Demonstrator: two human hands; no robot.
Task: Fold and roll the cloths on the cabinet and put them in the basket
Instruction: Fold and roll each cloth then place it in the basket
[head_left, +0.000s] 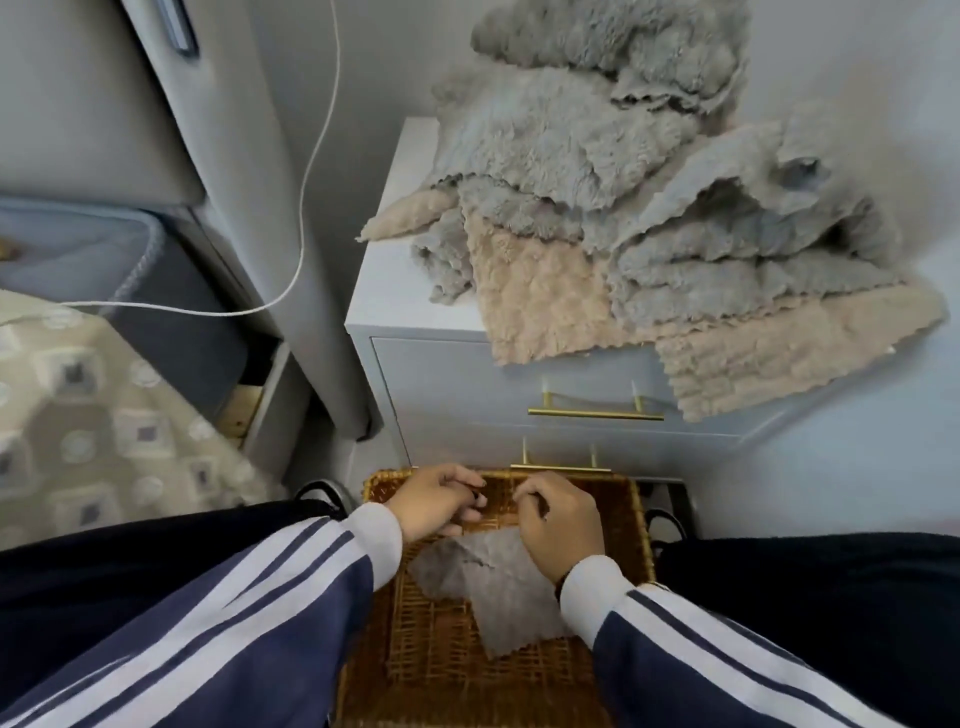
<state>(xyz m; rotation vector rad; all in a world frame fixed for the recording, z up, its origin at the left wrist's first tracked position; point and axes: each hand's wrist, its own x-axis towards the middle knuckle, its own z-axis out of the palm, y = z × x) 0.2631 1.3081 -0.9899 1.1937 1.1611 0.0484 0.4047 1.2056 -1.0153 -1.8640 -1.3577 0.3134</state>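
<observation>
A heap of fluffy grey and beige cloths (644, 208) lies on top of the white cabinet (384, 291), some hanging over its front edge. Below, a wicker basket (431, 654) sits on the floor between my knees. A thin grey cloth (493, 582) hangs above the basket. My left hand (441, 501) and my right hand (558, 525) hold its top edge with curled fingers, close together over the basket's far rim. The part of the cloth under my hands is hidden.
The cabinet has two drawers with brass handles (595, 413). A white cable (301, 228) hangs along the wall at left. A bed with a patterned cover (104, 431) stands at left. A wall closes the right side.
</observation>
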